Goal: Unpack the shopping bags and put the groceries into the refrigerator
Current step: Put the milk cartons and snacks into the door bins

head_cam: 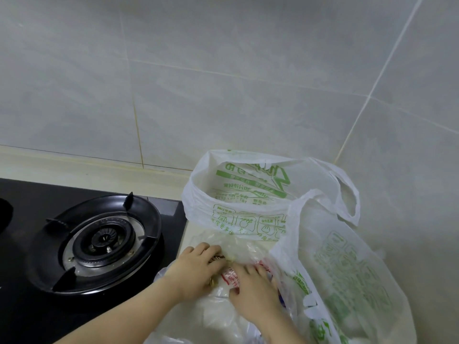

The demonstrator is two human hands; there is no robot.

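Note:
Two white plastic shopping bags with green print stand on the counter. The back bag (248, 194) gapes open. The right bag (347, 269) leans in front of it, its contents blurred behind the plastic. Between them lies a clear plastic packet with red print (231, 279). My left hand (196, 266) grips the packet's left side, fingers curled into the plastic. My right hand (253, 289) grips it from the right, fingers bent over the red label. What the packet holds is not visible.
A black gas hob (94, 244) with a round burner and pan support lies at the left, close to my left forearm. Grey tiled walls close the back and right. The pale counter (99, 167) runs along the back wall.

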